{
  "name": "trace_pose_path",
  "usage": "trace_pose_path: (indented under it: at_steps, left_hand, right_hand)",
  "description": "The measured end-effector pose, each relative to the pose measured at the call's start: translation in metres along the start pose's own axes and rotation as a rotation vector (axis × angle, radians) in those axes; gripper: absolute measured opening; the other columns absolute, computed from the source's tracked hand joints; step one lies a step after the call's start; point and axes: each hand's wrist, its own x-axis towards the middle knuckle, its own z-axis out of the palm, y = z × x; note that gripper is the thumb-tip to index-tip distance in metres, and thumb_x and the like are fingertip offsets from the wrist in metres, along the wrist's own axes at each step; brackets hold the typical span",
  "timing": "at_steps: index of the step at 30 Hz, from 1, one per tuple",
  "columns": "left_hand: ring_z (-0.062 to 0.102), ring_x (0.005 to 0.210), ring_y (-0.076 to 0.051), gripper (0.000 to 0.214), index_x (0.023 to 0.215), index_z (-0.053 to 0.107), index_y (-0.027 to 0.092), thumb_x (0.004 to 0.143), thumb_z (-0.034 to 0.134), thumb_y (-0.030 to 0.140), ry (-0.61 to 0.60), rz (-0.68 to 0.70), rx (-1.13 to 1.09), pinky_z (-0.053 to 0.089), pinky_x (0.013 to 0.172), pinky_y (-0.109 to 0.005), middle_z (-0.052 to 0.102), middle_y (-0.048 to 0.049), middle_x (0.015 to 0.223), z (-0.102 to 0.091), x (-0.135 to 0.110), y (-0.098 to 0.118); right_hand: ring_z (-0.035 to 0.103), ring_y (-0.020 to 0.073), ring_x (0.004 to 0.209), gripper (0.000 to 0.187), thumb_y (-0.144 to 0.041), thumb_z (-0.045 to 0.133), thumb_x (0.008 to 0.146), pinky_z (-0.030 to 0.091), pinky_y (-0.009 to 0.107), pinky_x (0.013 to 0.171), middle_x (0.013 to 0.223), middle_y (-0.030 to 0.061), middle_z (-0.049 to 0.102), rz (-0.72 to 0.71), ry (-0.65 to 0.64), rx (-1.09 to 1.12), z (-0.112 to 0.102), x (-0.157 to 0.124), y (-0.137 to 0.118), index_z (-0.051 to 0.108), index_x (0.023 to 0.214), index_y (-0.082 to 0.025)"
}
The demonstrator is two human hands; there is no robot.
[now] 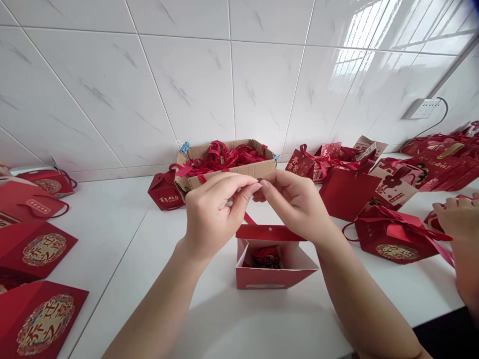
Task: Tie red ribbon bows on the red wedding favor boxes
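My left hand [219, 212] and my right hand [294, 202] meet fingertip to fingertip, both pinching a red ribbon [249, 218]. Only a small dark red bit of it shows between the fingertips, and a short strip shows below my left hand. Just beneath them stands an open red gift box [267, 279] with a white inside. Its back flap is up and has a small hole. Red-wrapped items [266, 257] lie inside, too shaded to make out.
Behind my hands is a cardboard box [239, 169] full of red ribbons, with a small closed red box [164, 192] beside it. Red gift boxes [48, 319] line the left. More boxes and bags [350, 192] crowd the right, near another person's hand [460, 219].
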Motion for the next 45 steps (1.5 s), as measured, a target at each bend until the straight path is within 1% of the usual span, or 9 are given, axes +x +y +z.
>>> trace_pose_path:
  at_steps: [7, 11, 15, 20, 25, 29, 34, 37, 45]
  left_hand:
    - [0.066, 0.068, -0.015, 0.012, 0.078, 0.067, 0.024, 0.082, 0.065, 0.013, 0.03, -0.052, 0.007, 0.053, 0.055, -0.027, 0.071, 0.0024, 0.07, 0.0, -0.002, 0.004]
    - [0.067, 0.069, -0.015, 0.01, 0.078, 0.07, 0.024, 0.081, 0.067, 0.015, 0.071, -0.149, -0.037, 0.054, 0.053, -0.027, 0.072, 0.0018, 0.073, 0.001, -0.003, 0.008]
    - [0.066, 0.063, -0.013, 0.005, 0.075, 0.071, 0.023, 0.079, 0.07, 0.019, 0.102, -0.308, -0.152, 0.055, 0.053, -0.025, 0.072, 0.0025, 0.07, -0.001, -0.001, 0.013]
    - [0.064, 0.063, -0.013, 0.011, 0.067, 0.069, 0.021, 0.077, 0.072, 0.021, 0.082, -0.435, -0.287, 0.055, 0.053, -0.025, 0.069, 0.0015, 0.066, 0.0, 0.001, 0.018]
    - [0.063, 0.061, -0.012, 0.008, 0.069, 0.07, 0.019, 0.077, 0.072, 0.021, 0.105, -0.434, -0.274, 0.054, 0.054, -0.026, 0.068, 0.0009, 0.066, 0.003, -0.001, 0.015]
    - [0.06, 0.058, -0.012, 0.012, 0.066, 0.068, 0.019, 0.077, 0.071, 0.021, 0.088, -0.438, -0.266, 0.052, 0.052, -0.026, 0.066, 0.0015, 0.061, 0.002, -0.001, 0.014]
    - [0.06, 0.058, -0.012, 0.016, 0.063, 0.066, 0.019, 0.078, 0.07, 0.023, 0.037, -0.411, -0.276, 0.051, 0.05, -0.027, 0.065, 0.0014, 0.06, 0.0, 0.0, 0.014]
    - [0.059, 0.058, -0.012, 0.017, 0.063, 0.065, 0.021, 0.079, 0.069, 0.021, 0.015, -0.381, -0.272, 0.05, 0.05, -0.027, 0.065, 0.0018, 0.061, -0.001, 0.0, 0.015]
    - [0.06, 0.058, -0.012, 0.012, 0.069, 0.067, 0.021, 0.081, 0.068, 0.02, 0.031, -0.353, -0.293, 0.051, 0.05, -0.028, 0.066, 0.0018, 0.063, 0.003, -0.003, 0.018]
  right_hand:
    - [0.059, 0.0128, 0.072, 0.01, -0.02, 0.052, 0.089, 0.052, 0.026, 0.065, 0.073, 0.001, 0.061, 0.024, -0.017, 0.02, 0.001, -0.001, -0.002, 0.057, 0.081, -0.017]
    - [0.058, 0.0115, 0.069, 0.0, -0.018, 0.059, 0.083, 0.053, 0.026, 0.064, 0.074, -0.0001, 0.062, -0.08, -0.005, -0.05, 0.001, 0.001, -0.001, 0.058, 0.083, -0.018]
    - [0.061, 0.0113, 0.065, 0.003, -0.022, 0.062, 0.082, 0.054, 0.025, 0.061, 0.073, -0.0004, 0.066, -0.229, 0.095, -0.193, 0.001, 0.002, 0.0, 0.06, 0.081, -0.02]
    - [0.064, 0.0127, 0.063, 0.01, -0.014, 0.059, 0.079, 0.056, 0.026, 0.059, 0.072, -0.0008, 0.07, -0.351, 0.259, -0.362, 0.002, 0.001, -0.001, 0.063, 0.08, -0.022]
    - [0.066, 0.0139, 0.063, 0.006, -0.019, 0.062, 0.081, 0.055, 0.026, 0.058, 0.072, 0.001, 0.071, -0.389, 0.237, -0.404, 0.003, 0.0, 0.0, 0.066, 0.083, -0.022]
    - [0.067, 0.0143, 0.065, 0.012, -0.018, 0.058, 0.085, 0.054, 0.026, 0.059, 0.075, 0.0014, 0.072, -0.37, 0.187, -0.432, 0.0, 0.0, 0.001, 0.069, 0.086, -0.022]
    - [0.066, 0.0151, 0.066, 0.015, -0.02, 0.056, 0.086, 0.053, 0.026, 0.058, 0.076, 0.0031, 0.073, -0.305, 0.119, -0.362, -0.002, -0.003, -0.002, 0.07, 0.09, -0.02]
    - [0.064, 0.0145, 0.063, 0.017, -0.017, 0.054, 0.085, 0.051, 0.026, 0.055, 0.073, 0.0028, 0.072, -0.304, 0.145, -0.361, 0.0, -0.003, -0.003, 0.071, 0.088, -0.02]
    - [0.058, 0.0116, 0.05, 0.017, -0.013, 0.056, 0.081, 0.046, 0.024, 0.045, 0.061, 0.0008, 0.069, -0.355, 0.315, -0.371, 0.006, -0.002, -0.005, 0.071, 0.078, -0.019]
